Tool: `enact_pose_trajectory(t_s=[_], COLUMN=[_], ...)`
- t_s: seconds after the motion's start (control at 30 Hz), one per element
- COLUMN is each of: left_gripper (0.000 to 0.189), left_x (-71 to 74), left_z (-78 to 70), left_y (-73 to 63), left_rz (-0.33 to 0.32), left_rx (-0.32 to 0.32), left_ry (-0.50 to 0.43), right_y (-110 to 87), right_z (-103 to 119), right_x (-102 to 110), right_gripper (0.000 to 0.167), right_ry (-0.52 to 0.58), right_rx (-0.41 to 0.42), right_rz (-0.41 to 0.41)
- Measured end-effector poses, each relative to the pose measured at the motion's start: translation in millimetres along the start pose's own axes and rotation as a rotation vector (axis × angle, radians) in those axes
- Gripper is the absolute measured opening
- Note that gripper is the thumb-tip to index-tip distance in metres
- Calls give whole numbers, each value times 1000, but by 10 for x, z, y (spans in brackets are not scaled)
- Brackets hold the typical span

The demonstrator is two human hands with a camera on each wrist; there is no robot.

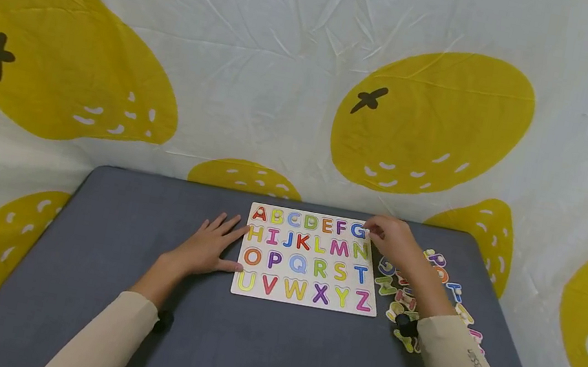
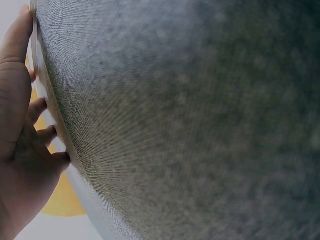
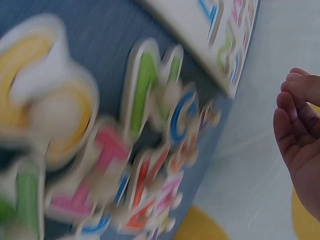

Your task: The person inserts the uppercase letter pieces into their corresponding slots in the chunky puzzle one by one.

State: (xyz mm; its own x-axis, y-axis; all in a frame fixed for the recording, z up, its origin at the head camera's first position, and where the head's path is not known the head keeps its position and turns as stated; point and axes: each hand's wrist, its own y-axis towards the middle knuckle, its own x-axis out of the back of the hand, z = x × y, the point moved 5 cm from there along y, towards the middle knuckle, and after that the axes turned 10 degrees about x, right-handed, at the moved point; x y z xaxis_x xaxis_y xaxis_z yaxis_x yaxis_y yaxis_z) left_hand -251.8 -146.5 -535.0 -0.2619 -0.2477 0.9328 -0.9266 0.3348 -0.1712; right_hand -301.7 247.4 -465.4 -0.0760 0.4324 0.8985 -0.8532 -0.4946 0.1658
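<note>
A white alphabet puzzle board (image 1: 297,230) with rows of coloured letters lies near the table's far edge. My left hand (image 1: 207,247) rests at its left side, fingers spread and thumb at the lower left edge. In the left wrist view, the fingertips (image 2: 61,159) of that hand lie along the board's side. My right hand (image 1: 392,239) is over the upper right corner, fingertips right by the blue G (image 1: 358,231). From the right wrist, that hand (image 3: 302,130) has bent fingers, thumb close to them; whether it pinches a small piece I cannot tell.
Loose letter pieces (image 1: 385,285) with knobs lie in a pile right of the board, partly under the right forearm. A green N piece (image 3: 145,90) and a pink piece (image 3: 95,172) are among them. Behind the grey table (image 1: 146,216) hangs a lemon-patterned cloth (image 1: 263,93).
</note>
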Motion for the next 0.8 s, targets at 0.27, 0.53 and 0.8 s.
enact_pose_trajectory(t_s=[0.27, 0.53, 0.8], left_gripper=[97, 97, 97], left_x=[8, -3, -42], left_z=[16, 24, 25], left_y=[9, 17, 13], left_rz=[-4, -13, -29], left_rx=[-4, -6, -21], left_ry=[-6, -9, 0], right_y=[-295, -560, -633], right_z=[-269, -541, -692], right_x=[171, 160, 35], right_gripper=[21, 26, 22], right_ry=[-36, -24, -7], right_rx=[-74, -152, -248], right_rz=[16, 24, 71])
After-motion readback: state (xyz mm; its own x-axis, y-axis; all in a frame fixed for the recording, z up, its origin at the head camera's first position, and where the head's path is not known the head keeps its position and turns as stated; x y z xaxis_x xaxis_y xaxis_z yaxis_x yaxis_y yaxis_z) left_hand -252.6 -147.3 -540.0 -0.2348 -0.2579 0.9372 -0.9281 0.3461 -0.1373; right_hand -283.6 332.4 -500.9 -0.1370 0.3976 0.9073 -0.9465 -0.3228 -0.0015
